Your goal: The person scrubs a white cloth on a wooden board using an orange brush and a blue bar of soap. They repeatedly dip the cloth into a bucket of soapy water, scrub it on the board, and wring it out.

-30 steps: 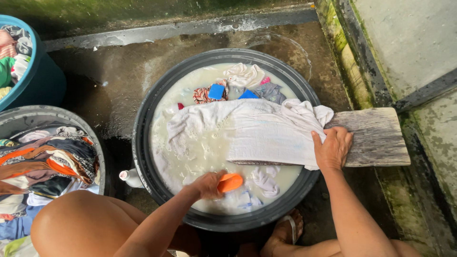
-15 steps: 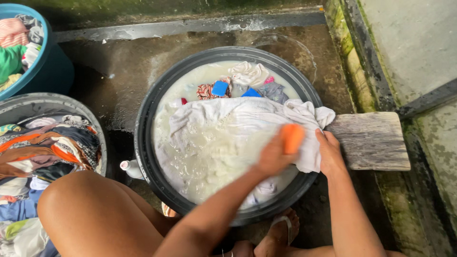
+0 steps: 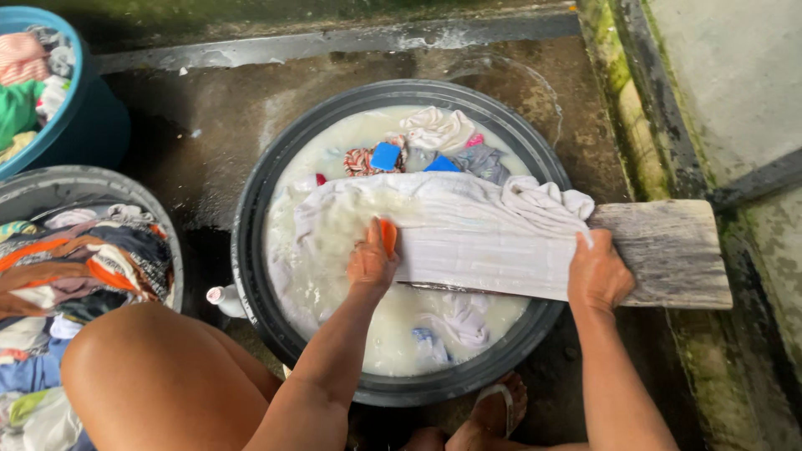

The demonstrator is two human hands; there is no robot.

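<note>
A white cloth (image 3: 468, 230) lies spread over a wooden washboard (image 3: 660, 250) that rests across a black basin (image 3: 251, 276) of milky, soapy water. My left hand (image 3: 370, 266) presses on the cloth's left part, closed on a small orange scrubbing piece (image 3: 389, 235); whether it is soap or a brush I cannot tell. At the cloth's right end my right hand (image 3: 597, 271) pins the fabric against the board. Other small garments (image 3: 418, 150) float at the far side of the basin.
A grey tub (image 3: 75, 179) of mixed coloured clothes stands at the left, a blue tub (image 3: 79, 100) with more clothes behind it. A white bottle (image 3: 224, 299) lies by the basin. My bare knee (image 3: 159, 376) and sandalled foot (image 3: 497, 409) are below. A mossy concrete kerb (image 3: 618, 92) runs along the right.
My left hand lifted the orange piece from the water, swept it to the cloth's right end, then back left along the cloth. My right hand stayed on the board.
</note>
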